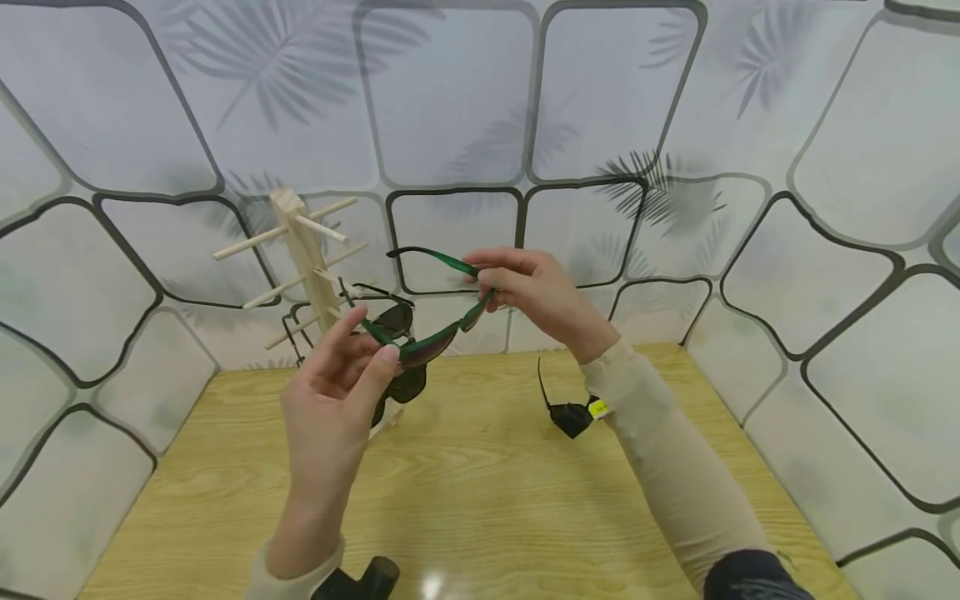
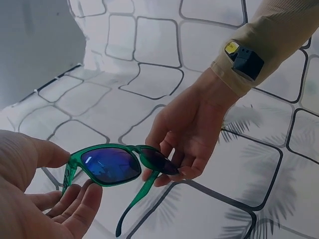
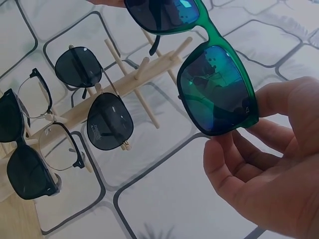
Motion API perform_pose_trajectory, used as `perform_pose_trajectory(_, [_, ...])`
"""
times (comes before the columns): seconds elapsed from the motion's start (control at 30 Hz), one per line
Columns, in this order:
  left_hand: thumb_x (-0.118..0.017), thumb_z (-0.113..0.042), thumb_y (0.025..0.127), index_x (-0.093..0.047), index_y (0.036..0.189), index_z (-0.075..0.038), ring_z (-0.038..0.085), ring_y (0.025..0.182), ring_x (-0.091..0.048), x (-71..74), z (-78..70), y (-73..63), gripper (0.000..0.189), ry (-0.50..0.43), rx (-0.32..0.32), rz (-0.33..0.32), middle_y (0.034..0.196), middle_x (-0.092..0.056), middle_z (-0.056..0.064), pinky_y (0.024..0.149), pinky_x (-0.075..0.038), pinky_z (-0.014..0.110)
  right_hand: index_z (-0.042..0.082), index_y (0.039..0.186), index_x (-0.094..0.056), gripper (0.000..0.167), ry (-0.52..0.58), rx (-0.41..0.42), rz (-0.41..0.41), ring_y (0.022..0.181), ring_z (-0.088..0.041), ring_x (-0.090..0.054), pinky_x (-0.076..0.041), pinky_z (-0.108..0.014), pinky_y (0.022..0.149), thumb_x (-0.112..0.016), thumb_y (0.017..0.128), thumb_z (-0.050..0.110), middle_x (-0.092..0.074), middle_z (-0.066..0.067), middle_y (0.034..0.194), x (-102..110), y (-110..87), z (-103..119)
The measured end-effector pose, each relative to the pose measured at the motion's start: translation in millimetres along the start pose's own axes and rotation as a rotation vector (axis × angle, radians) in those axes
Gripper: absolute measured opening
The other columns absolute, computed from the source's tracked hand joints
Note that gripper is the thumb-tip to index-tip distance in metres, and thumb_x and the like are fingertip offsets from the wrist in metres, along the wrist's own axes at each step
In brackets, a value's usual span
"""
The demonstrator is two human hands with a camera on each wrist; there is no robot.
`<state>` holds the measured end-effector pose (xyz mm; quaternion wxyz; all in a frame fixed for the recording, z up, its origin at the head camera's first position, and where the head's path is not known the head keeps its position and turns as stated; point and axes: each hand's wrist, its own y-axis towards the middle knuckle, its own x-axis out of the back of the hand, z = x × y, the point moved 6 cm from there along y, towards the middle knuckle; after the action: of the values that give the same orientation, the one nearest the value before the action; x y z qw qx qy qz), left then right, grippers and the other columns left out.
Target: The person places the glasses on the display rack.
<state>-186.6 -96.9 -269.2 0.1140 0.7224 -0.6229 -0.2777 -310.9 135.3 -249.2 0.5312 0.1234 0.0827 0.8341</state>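
Green-framed sunglasses [image 1: 431,348] with blue mirrored lenses are held up between both hands, above the table and in front of the rack. My left hand [image 1: 341,392] pinches one end of the frame near the hinge, thumb on the near side. At the other end, my right hand [image 1: 532,292] pinches the frame by its corner. One temple arm [image 2: 134,205] is unfolded and points away from the frame. Blue and green reflections show on the lens [image 3: 214,92] in the right wrist view.
A wooden peg rack [image 1: 318,275] stands at the back left, bearing dark aviator sunglasses [image 3: 110,121], clear-lens glasses [image 3: 77,149] and black sunglasses [image 3: 30,172]. A patterned backdrop [image 1: 457,100] surrounds the wooden table [image 1: 487,500]. The right wrist carries a black device [image 2: 247,63].
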Motion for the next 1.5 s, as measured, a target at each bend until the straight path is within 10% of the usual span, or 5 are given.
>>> perform_pose_trajectory(0.73, [-0.072,-0.003,0.099,-0.066,0.143,-0.009,0.005,0.085,-0.076,29.8,-2.6,19.6,0.045,0.152,0.025,-0.102,0.101,-0.070,0.000,0.081,-0.062,0.018,0.007,0.146,-0.063,0.039,0.004,-0.021,-0.005,0.111,-0.021,-0.064,-0.056,-0.030,0.076,-0.060,0.109,0.016,-0.069,-0.020,0.138,-28,34.6,-1])
perform_pose_trajectory(1.5, [-0.069,0.002,0.099,-0.066,0.140,-0.002,0.006,0.075,-0.076,52.5,0.7,36.7,0.042,0.074,0.026,-0.196,0.097,-0.072,0.000,0.081,-0.063,0.019,0.009,0.147,-0.062,0.039,0.004,-0.065,-0.016,0.101,-0.015,-0.063,-0.054,-0.028,0.074,-0.059,0.109,0.019,-0.066,-0.019,0.142,-53,60.4,-6])
